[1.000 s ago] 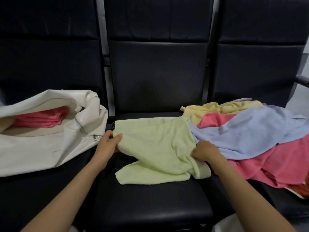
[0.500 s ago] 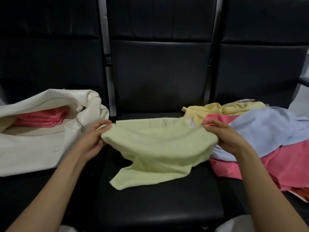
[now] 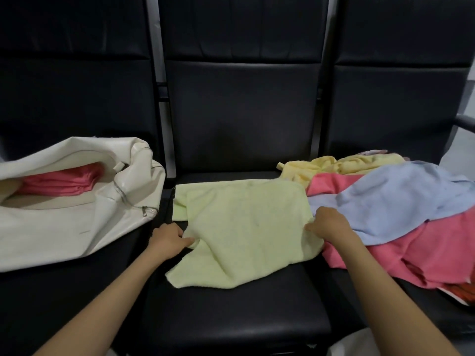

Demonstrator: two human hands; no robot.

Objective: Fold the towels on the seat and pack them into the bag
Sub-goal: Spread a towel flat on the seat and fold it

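The green towel is spread, rumpled, on the middle seat, between the bag and the towel pile. Its left edge is pinched by the left hand; its right edge is gripped by the closed fingers of the right hand. The cloth is judged light, soft and limp. Corners should be taken, since a mid-edge hold allows sagging.

Soft, matt terry cloth with a fine nap: pale green towel, blue towel, pink towel, yellow towel. Smooth cream leather-like bag, faintly sheened, with metal zip. Black padded seat in smooth leather-look upholstery, dull sheen, lightly creased.
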